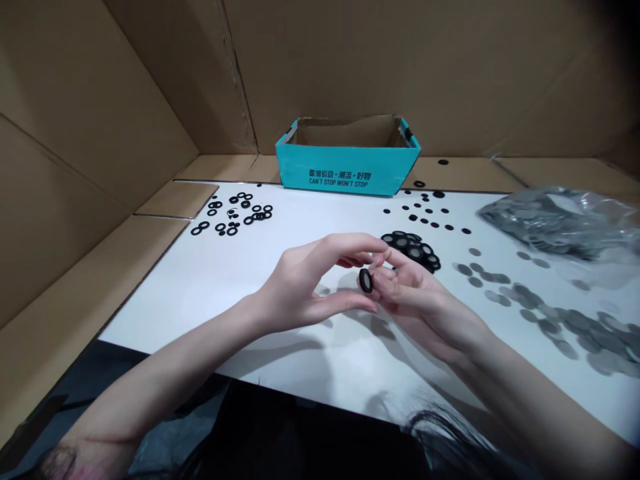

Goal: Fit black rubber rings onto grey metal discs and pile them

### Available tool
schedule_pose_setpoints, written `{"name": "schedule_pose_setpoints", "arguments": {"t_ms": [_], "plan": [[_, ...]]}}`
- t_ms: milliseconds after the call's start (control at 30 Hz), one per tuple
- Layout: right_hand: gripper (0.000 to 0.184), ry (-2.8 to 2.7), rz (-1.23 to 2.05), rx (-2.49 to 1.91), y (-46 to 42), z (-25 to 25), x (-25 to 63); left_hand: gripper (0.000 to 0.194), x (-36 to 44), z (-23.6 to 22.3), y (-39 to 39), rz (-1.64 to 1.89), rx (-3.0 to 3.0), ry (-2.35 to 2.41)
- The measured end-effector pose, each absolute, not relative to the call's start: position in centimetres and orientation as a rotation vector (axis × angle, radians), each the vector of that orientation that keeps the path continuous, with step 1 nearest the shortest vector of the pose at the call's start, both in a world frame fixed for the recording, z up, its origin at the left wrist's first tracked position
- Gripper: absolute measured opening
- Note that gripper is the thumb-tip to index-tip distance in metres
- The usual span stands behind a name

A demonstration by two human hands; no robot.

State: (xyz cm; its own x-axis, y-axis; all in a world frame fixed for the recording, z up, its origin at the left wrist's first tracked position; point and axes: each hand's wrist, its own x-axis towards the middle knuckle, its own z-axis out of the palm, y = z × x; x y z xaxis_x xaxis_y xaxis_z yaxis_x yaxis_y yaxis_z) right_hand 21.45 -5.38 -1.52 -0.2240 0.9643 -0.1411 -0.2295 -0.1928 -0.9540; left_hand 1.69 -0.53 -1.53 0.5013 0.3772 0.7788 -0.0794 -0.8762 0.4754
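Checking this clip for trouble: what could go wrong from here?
The black ring seems pinched only at the right hand's fingertips, so it might slip and roll away. That hand also sits close to the heap of ringed discs, which a careless move could scatter toward the loose grey discs.

Fairly bright, light prob overhead, soft shadows [280, 347] on white tabletop [210, 287], dark corners, fisheye-bent edges, maybe slight glare.

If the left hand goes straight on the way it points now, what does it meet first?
The left hand would probably meet the black ring first, held at the fingers of the right hand. The depth is a little unclear.
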Motion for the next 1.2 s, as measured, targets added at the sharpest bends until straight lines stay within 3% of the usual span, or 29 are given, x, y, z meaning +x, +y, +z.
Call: {"name": "schedule_pose_setpoints", "arguments": {"t_ms": [167, 933, 1067, 1200], "plan": [[0.045, -1.123, 1.579, -1.027, -5.4, -1.5, 21.5, 0.052, 1.8, -1.5, -0.6, 1.385, 2.329, 0.215], [0.053, -0.846, 1.659, -1.034, -5.5, -1.1, 21.2, 0.055, 1.6, -2.1, -0.1, 1.160, 2.188, 0.250], [0.053, -1.074, 1.415, -1.200, -4.5, -1.0, 22.2, 0.055, 0.9, -2.0, 0.6, 1.087, 2.177, 0.408], [0.038, -1.334, 0.765, -1.545, -2.7, -1.0, 25.1, 0.053, -0.7, -1.8, 2.4, 1.135, 2.114, 0.557]]}}
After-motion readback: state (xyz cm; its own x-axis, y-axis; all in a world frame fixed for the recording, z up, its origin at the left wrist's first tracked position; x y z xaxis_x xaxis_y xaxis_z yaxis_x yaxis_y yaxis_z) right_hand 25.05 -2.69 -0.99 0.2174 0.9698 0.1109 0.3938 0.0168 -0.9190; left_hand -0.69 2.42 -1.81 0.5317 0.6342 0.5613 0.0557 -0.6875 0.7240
